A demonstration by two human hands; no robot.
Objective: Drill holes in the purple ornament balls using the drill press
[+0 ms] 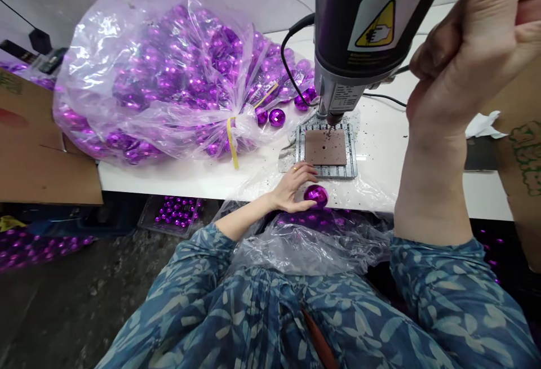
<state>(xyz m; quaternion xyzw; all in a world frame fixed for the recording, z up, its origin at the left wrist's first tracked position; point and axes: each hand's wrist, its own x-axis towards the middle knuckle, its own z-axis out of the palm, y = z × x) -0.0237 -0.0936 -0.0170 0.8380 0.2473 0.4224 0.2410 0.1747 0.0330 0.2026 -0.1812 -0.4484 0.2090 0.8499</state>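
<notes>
My left hand (293, 187) rests at the near edge of the white table (177, 174), fingers curled around a shiny purple faceted ball (316, 195). My right hand (473, 48) is raised at the upper right, gripping the thin metal lever (401, 69) of a grey bench drill (363, 25). The drill bit (332, 121) hangs just above a brown pad with a hole (326, 147) on the ribbed metal base plate (350, 158).
A big clear plastic bag (169, 76) full of purple balls lies on the table's left. Two loose balls (276, 117) sit beside it. Another bag with balls (313, 239) lies open on my lap. Cardboard boxes (38, 155) stand left and right. A tray of balls (175, 211) sits below.
</notes>
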